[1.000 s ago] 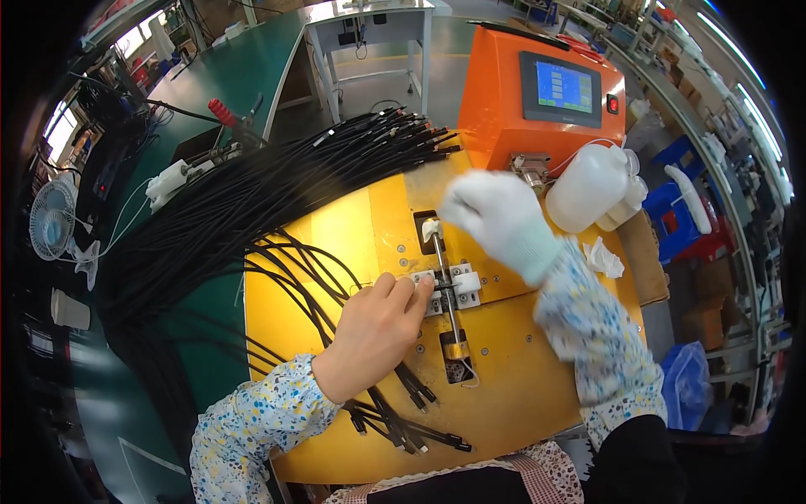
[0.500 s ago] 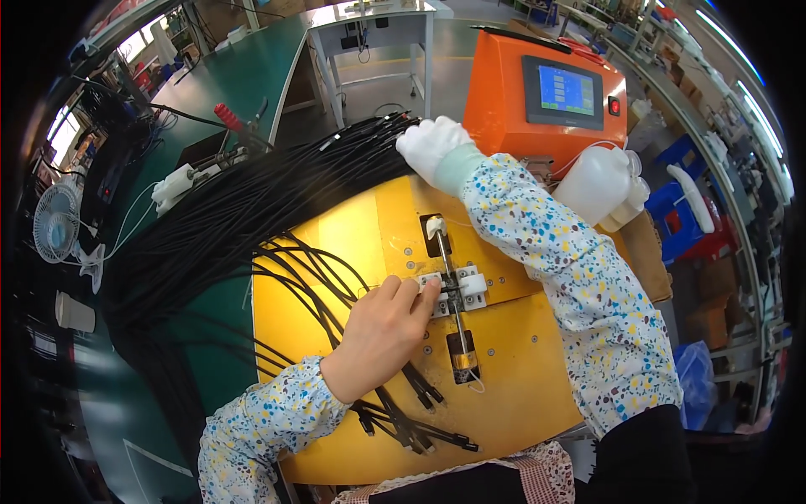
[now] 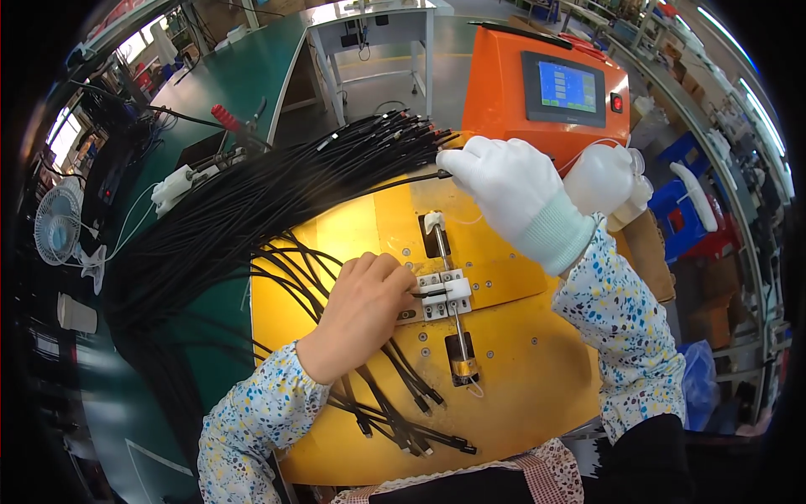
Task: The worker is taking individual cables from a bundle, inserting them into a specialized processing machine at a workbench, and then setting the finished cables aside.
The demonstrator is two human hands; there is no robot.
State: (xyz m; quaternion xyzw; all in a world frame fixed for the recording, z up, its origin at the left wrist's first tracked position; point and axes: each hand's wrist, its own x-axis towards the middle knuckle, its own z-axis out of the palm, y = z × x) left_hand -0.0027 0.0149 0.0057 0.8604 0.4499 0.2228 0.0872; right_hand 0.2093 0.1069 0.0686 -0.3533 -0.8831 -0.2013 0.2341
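My bare left hand [image 3: 361, 307] is pinched on a black cable at the left side of a small fixture. The cable's end lies across the white block [image 3: 457, 290] and metal plates of this fixture [image 3: 435, 309], with metal rods [image 3: 458, 334] running away from it on both sides. In a white glove, my right hand [image 3: 508, 181] grips the end of another black cable [image 3: 403, 181] drawn out from the large bundle of black cables [image 3: 277, 181]. Several black cables with connectors [image 3: 411, 433] lie on the yellow plate [image 3: 512, 386] near me.
An orange machine [image 3: 512, 88] with a screen stands behind my right hand, with white plastic bottles [image 3: 600, 181] beside it. On the green table [image 3: 214, 76] at left are a red-handled clamp [image 3: 227, 118], a white fan [image 3: 59, 223] and a paper cup [image 3: 75, 312].
My right hand has moved right and toward me from the bundle's tips, drawing out one cable. The left hand has shifted slightly left, and the white block now lies over the cable end.
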